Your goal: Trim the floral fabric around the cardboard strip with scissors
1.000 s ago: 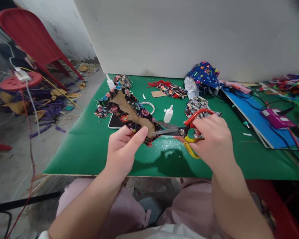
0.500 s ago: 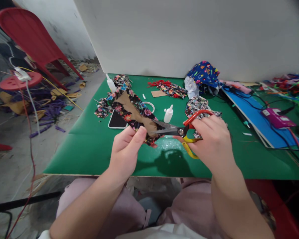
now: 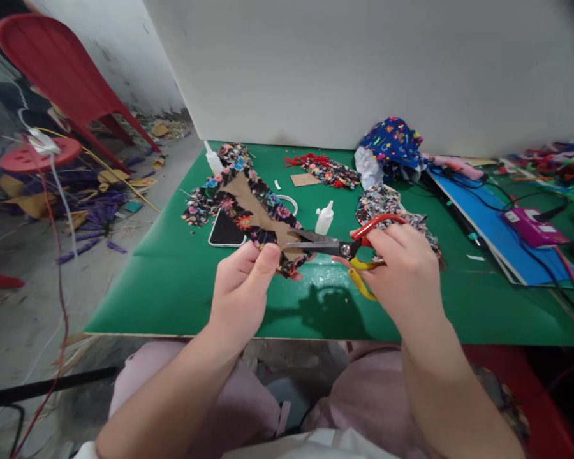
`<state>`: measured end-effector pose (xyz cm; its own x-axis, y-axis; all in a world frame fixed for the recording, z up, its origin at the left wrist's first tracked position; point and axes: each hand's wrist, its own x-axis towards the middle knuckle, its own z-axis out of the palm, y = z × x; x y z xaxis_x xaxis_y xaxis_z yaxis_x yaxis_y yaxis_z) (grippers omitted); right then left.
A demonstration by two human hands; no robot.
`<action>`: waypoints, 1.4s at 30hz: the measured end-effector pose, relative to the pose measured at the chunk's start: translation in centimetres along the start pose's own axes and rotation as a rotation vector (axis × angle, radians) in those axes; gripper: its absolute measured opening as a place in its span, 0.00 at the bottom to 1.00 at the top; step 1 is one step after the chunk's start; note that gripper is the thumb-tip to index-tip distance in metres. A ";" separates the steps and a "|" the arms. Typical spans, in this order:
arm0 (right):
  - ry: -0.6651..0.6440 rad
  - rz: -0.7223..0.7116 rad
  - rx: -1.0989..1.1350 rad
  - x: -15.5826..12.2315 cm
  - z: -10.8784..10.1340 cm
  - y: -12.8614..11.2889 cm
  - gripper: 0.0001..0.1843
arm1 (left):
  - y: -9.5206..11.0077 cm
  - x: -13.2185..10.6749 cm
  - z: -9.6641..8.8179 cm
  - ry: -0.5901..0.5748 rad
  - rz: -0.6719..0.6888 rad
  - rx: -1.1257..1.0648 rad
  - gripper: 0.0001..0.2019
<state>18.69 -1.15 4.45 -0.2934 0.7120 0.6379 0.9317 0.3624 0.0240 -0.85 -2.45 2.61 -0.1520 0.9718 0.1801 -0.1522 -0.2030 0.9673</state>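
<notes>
My left hand [image 3: 245,287] pinches the near end of a black floral fabric piece [image 3: 244,221], thumb on top, and holds it up over the green table. A brown cardboard-like strip [image 3: 249,203] lies along the middle of that fabric, inside its floral edges. In my right hand [image 3: 404,264] are scissors [image 3: 346,249] with one red and one yellow handle, my fingers wrapped round the grips. The blades point left and lie partly apart over the near end of the fabric piece, close to my left thumb. Whether they touch the fabric I cannot tell.
Behind the hands stand a small white bottle [image 3: 324,218], a phone [image 3: 226,228] and a white ring [image 3: 289,204]. Floral scraps [image 3: 332,172] and a blue patterned cloth [image 3: 391,143] lie at the back. To the right are a blue board [image 3: 478,210] and a magenta device [image 3: 533,226] with cables.
The scissors and my right hand have shifted slightly left, with the blade tips farther over the fabric. My left hand and the fabric piece stay nearly in place.
</notes>
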 end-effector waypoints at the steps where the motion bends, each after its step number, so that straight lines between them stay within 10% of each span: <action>1: 0.006 0.000 0.003 0.0 0.1 0.0 0.08 | 0.0 0.0 0.0 -0.021 -0.001 -0.026 0.15; 14: 0.020 0.218 0.319 0.3 0.0 0.6 0.22 | 0.5 0.5 -0.1 -0.071 -0.084 -0.126 0.11; 42: 0.118 0.051 0.020 -0.1 0.3 -0.3 0.18 | 0.8 -0.5 0.9 -0.067 -0.128 -0.258 0.08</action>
<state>18.38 -1.18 4.18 -0.2171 0.6549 0.7238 0.9402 0.3397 -0.0253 -0.04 -2.97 3.50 -0.0521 0.9955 0.0797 -0.4107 -0.0941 0.9069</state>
